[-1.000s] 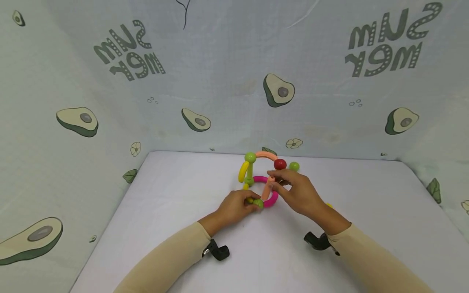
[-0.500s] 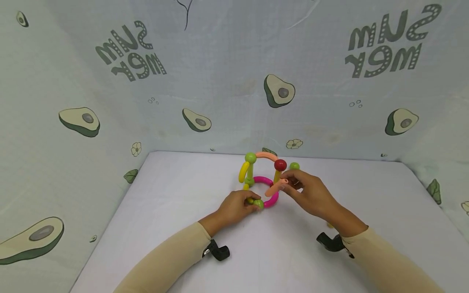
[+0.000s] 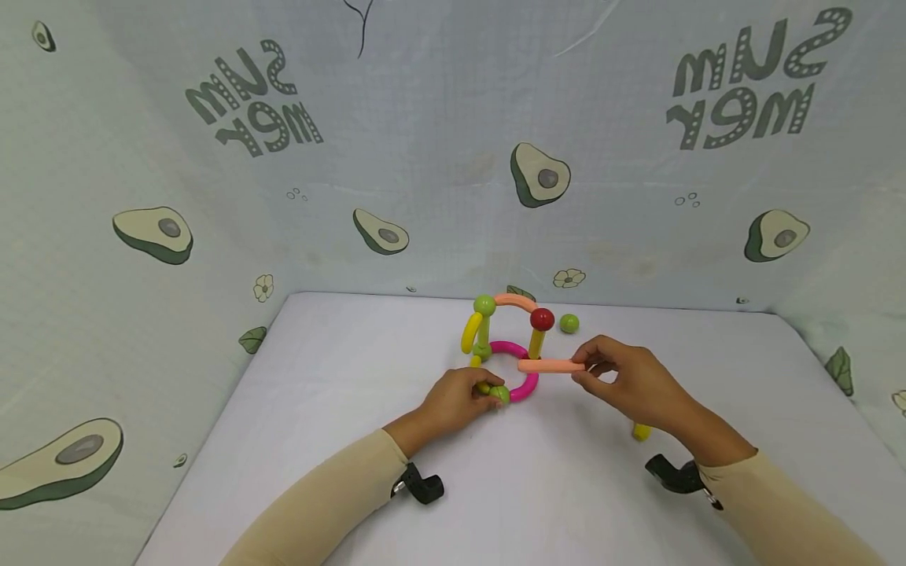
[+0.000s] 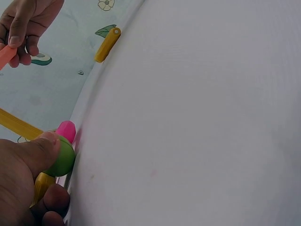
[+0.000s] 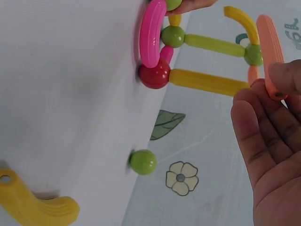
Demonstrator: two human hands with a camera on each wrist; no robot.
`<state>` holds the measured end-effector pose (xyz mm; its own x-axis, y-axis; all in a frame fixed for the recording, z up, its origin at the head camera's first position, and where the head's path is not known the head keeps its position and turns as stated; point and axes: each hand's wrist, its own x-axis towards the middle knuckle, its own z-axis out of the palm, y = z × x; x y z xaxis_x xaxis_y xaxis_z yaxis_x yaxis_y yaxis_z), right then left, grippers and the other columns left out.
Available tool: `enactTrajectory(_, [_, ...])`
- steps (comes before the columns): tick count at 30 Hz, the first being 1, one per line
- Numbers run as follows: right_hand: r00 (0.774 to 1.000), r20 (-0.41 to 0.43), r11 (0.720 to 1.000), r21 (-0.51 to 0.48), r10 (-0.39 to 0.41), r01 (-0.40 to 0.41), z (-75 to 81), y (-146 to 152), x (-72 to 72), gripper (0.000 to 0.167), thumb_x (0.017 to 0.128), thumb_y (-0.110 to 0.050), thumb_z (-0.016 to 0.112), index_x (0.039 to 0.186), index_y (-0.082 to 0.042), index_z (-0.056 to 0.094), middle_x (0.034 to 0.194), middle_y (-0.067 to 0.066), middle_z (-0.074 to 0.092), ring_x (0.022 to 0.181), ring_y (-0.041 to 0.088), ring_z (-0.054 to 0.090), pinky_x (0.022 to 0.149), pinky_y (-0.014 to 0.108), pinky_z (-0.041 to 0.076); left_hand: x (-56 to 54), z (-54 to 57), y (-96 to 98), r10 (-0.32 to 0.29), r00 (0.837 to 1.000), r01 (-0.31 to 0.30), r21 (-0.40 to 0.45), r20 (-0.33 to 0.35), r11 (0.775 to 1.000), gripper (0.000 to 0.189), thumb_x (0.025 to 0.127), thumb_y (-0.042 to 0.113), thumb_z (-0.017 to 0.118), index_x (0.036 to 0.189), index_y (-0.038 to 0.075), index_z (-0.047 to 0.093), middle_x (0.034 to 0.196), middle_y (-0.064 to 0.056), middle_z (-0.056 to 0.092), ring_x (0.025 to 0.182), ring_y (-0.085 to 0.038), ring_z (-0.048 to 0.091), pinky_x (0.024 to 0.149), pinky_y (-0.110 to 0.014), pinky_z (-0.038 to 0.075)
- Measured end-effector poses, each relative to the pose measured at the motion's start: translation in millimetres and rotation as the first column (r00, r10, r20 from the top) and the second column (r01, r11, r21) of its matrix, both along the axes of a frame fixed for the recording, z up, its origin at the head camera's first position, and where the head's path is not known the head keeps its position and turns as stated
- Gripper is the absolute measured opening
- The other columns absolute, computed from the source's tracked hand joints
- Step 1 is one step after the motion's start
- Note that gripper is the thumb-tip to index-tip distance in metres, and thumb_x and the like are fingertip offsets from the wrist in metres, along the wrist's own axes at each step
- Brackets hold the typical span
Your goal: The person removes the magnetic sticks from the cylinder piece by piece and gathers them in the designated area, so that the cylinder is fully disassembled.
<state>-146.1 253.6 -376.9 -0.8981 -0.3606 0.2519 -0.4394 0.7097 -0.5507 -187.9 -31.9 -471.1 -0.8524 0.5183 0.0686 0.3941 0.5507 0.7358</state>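
Note:
A small frame of magnetic balls and rods stands on the table. It has green balls, a red top ball (image 3: 542, 319), curved pink rods (image 5: 153, 35) and yellow rods (image 5: 207, 82). At its near corner my left hand (image 3: 456, 401) grips a green ball (image 4: 63, 157), thumb on top and a yellow rod below. My right hand (image 3: 637, 385) pinches one end of an orange rod (image 3: 550, 365) between thumb and fingers. That rod lies level in the head view, its free end overlapping the frame's right side; whether they touch I cannot tell.
A loose green ball (image 3: 569, 323) lies just right of the frame. Below my right forearm a curved yellow rod (image 5: 40, 202) rests on the white table (image 3: 340, 354). Behind the table hangs a printed cloth (image 3: 453, 141).
My right hand has drawn away to the right, and the orange rod has turned from steep to level. My left hand keeps its hold on the green ball. The loose yellow rod has come into view.

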Motion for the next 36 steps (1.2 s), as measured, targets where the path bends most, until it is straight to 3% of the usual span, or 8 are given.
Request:
enactTrajectory(4, [1.000, -0.002, 0.999, 0.051, -0.014, 0.014, 0.1, 7, 1.9, 0.029, 0.087, -0.009, 0.082, 0.113, -0.012, 0.068, 0.097, -0.006, 0.071, 0.089, 0.020, 0.072, 0.078, 0.043, 0.060, -0.4, -0.4, -0.1, 0.000, 1.000, 0.000, 0.000, 0.006, 1.000, 0.029, 0.089, 0.020, 0.082, 0.117, 0.015, 0.076, 0.095, 0.014, 0.068, 0.075, -0.005, 0.054, 0.068, -0.020, 0.050])
enactTrajectory(11, [0.997, 0.040, 0.996, 0.065, -0.063, 0.060, 0.4, 19, 7.1, 0.033, 0.091, -0.013, 0.079, 0.123, -0.011, 0.072, 0.099, -0.003, 0.074, 0.091, 0.025, 0.071, 0.064, 0.026, 0.055, -0.6, -0.8, -0.6, 0.006, 1.000, -0.006, 0.008, 0.018, 1.000, 0.028, 0.089, 0.020, 0.083, 0.116, 0.015, 0.076, 0.094, 0.014, 0.068, 0.075, -0.005, 0.054, 0.068, -0.020, 0.050])
enactTrajectory(24, [0.994, -0.024, 0.990, 0.089, -0.107, 0.109, -7.0, 47, 11.4, 0.033, 0.088, -0.012, 0.081, 0.120, -0.012, 0.072, 0.102, -0.001, 0.066, 0.088, 0.024, 0.065, 0.067, 0.024, 0.054, -1.8, -0.9, -1.1, 0.002, 1.000, -0.002, 0.009, 0.015, 1.000, 0.028, 0.090, 0.021, 0.082, 0.116, 0.017, 0.077, 0.092, 0.015, 0.066, 0.071, -0.005, 0.052, 0.064, -0.020, 0.048])
enactTrajectory(36, [0.990, -0.048, 0.987, 0.094, -0.130, 0.134, -8.7, 71, 17.9, 0.030, 0.089, -0.011, 0.080, 0.118, -0.014, 0.073, 0.100, -0.004, 0.066, 0.085, 0.007, 0.060, 0.068, 0.023, 0.054, -2.7, -1.3, -1.5, 0.001, 1.000, -0.001, 0.002, 0.008, 1.000, 0.029, 0.089, 0.023, 0.082, 0.117, 0.017, 0.077, 0.092, 0.015, 0.066, 0.070, -0.005, 0.051, 0.063, -0.019, 0.048])
